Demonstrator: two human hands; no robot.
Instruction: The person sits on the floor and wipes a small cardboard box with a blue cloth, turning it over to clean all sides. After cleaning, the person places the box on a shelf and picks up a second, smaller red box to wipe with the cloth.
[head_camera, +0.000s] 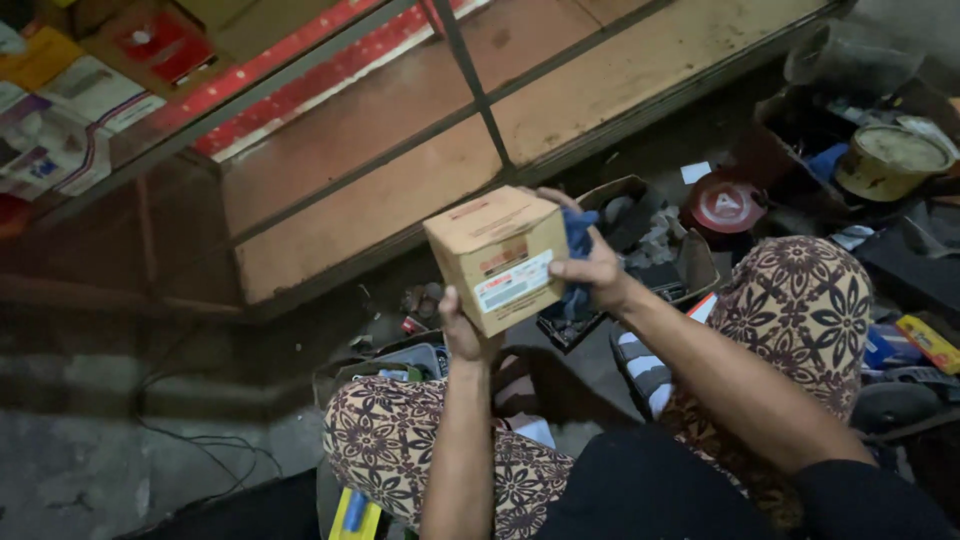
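**Head view: small box held up between two hands**

Head view shows a small cardboard box (497, 258) held in the air above the person's patterned knees, tilted, with a labelled face turned toward the camera. Its long axis runs roughly from near-left to far-right, one corner pointing down toward the lap.

Left hand (462, 335) props the box from below, thumb pressed up against the lower edge; its grip is closed on the box. Right hand (590, 265) comes in from the right and clamps the box's right side, fingers curled round the far face, with a blue cloth (578, 250) bunched between palm and box. Both hands touch the box; the right covers more of it.

Below and just beyond the box lies an open tray of parts (640, 250) on the floor. To the far right stand a red lid (727, 205) and a round tin (890, 160), amid clutter. Far left, a low shelf (360, 170) with metal rails runs across. Open room lies to the left of the box, over bare floor (100, 450); the right side is crowded.
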